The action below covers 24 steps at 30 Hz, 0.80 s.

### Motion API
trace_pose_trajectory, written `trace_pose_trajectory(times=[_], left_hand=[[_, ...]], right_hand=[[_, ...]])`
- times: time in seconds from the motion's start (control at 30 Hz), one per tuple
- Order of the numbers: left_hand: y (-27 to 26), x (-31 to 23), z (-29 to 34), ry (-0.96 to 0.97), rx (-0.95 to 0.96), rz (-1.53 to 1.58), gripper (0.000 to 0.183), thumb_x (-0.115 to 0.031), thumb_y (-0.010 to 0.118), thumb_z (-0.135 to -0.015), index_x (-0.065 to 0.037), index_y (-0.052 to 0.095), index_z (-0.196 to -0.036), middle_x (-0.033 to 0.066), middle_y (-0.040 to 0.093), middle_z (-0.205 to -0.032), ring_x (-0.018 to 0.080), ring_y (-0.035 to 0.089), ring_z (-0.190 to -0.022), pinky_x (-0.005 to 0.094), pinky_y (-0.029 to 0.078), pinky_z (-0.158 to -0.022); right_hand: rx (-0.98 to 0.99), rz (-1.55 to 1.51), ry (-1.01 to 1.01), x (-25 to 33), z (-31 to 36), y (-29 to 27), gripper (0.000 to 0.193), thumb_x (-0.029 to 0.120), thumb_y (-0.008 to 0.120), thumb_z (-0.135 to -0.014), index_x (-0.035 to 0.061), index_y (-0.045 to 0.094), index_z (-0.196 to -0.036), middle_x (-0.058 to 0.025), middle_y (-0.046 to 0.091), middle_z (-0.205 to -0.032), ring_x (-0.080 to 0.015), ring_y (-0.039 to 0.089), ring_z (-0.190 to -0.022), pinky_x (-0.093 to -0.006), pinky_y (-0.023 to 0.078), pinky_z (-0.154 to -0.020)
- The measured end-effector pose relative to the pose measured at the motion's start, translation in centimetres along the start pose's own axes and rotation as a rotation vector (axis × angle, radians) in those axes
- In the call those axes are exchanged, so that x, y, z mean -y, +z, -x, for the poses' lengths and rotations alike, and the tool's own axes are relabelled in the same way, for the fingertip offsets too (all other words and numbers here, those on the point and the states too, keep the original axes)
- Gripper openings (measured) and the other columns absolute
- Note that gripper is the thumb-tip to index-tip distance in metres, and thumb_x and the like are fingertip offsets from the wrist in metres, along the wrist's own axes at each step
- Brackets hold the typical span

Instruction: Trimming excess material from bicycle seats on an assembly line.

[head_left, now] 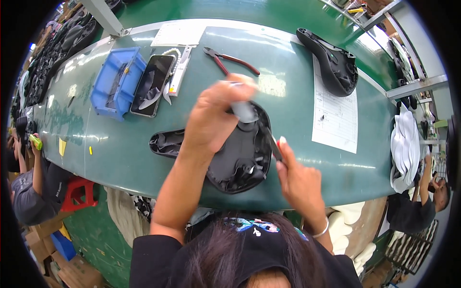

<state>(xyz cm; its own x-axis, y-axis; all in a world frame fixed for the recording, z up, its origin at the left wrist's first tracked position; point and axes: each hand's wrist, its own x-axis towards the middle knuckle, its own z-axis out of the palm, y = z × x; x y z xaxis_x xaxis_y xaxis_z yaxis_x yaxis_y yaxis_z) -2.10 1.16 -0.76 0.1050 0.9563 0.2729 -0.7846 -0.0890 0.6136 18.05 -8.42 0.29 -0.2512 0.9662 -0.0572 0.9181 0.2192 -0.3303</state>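
A black bicycle saddle (237, 158) lies underside up on the green bench, its narrow nose toward the left. My left hand (216, 113) is over its back part, fingers closed and smeared by motion. A whitish, partly see-through thing (246, 113) shows just below those fingers, too blurred to name. At the saddle's right edge, my right hand (298, 180) is closed on a slim dark tool (274, 146), with a bit of red near the fingertips. The tool's far end reaches the saddle's rim; its kind cannot be made out.
Red-handled cutting pliers (230, 62), a phone (152, 86) and a blue bin (117, 84) lie beyond my left hand. Another saddle (331, 65) rests on a printed sheet (335, 120) at right. People work at both sides; a red stool (79, 192) stands left.
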Motion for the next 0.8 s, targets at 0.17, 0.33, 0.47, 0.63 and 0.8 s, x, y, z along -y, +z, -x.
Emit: trace_pose_trajectory(times=[0.17, 0.33, 0.47, 0.63, 0.8], left_hand=[[-0.3, -1.6, -0.2, 0.364, 0.31, -2.166, 0.017, -0.022, 0.074, -0.07, -0.007, 0.067, -0.071, 0.0045, 0.054, -0.073, 0.0238, 0.05, -0.085, 0.037, 0.034, -0.081], [-2.7, -0.2, -1.7, 0.422, 0.146, -1.922, 0.018, -0.021, 0.074, -0.072, -0.007, 0.065, -0.067, 0.0058, 0.055, -0.076, 0.0214, 0.05, -0.086, 0.0367, 0.036, -0.079], [-3.7, -1.2, -2.5, 0.065, -0.621, -0.701, 0.022, -0.029, 0.067, -0.088, -0.008, 0.07, -0.092, 0.0008, 0.062, -0.086, 0.0137, 0.054, -0.082, 0.0294, 0.039, -0.081], [-1.6, -1.6, 2.8, -0.265, -0.544, -0.435, 0.034, -0.031, 0.052, -0.097, -0.001, 0.067, -0.105, 0.0041, 0.064, -0.091, 0.013, 0.057, -0.083, 0.0284, 0.042, -0.087], [-1.4, -4.1, 7.0, -0.045, -0.223, -0.392, 0.038, -0.033, 0.036, -0.102, -0.007, 0.056, -0.082, 0.0071, 0.057, -0.083, 0.0182, 0.052, -0.079, 0.0338, 0.042, -0.089]], right_hand=[[-0.076, 0.159, -0.131, -1.5, -5.2, -2.3, 0.045, 0.02, 0.055, -0.089, 0.0233, 0.048, -0.133, -0.0088, 0.058, -0.061, -0.0322, 0.058, -0.05, -0.0428, 0.042, -0.047], [-0.089, 0.251, -0.156, -0.7, -4.3, -2.2, 0.04, 0.017, 0.056, -0.087, 0.0214, 0.056, -0.127, -0.009, 0.056, -0.058, -0.028, 0.055, -0.047, -0.0399, 0.04, -0.045], [0.043, 0.301, -0.09, 0.5, -1.4, -3.6, 0.043, 0.018, 0.056, -0.087, 0.0244, 0.055, -0.129, -0.0107, 0.056, -0.057, -0.0299, 0.054, -0.047, -0.0404, 0.04, -0.047], [0.062, 0.348, -0.302, -4.6, -8.4, -6.6, 0.042, 0.018, 0.061, -0.083, 0.0311, 0.06, -0.123, -0.0056, 0.057, -0.063, -0.0249, 0.056, -0.057, -0.0375, 0.04, -0.053], [0.141, 0.367, -0.581, -3.2, -9.0, -7.5, 0.043, 0.017, 0.061, -0.085, 0.0311, 0.058, -0.126, -0.0014, 0.05, -0.062, -0.0202, 0.051, -0.058, -0.0327, 0.037, -0.059]])
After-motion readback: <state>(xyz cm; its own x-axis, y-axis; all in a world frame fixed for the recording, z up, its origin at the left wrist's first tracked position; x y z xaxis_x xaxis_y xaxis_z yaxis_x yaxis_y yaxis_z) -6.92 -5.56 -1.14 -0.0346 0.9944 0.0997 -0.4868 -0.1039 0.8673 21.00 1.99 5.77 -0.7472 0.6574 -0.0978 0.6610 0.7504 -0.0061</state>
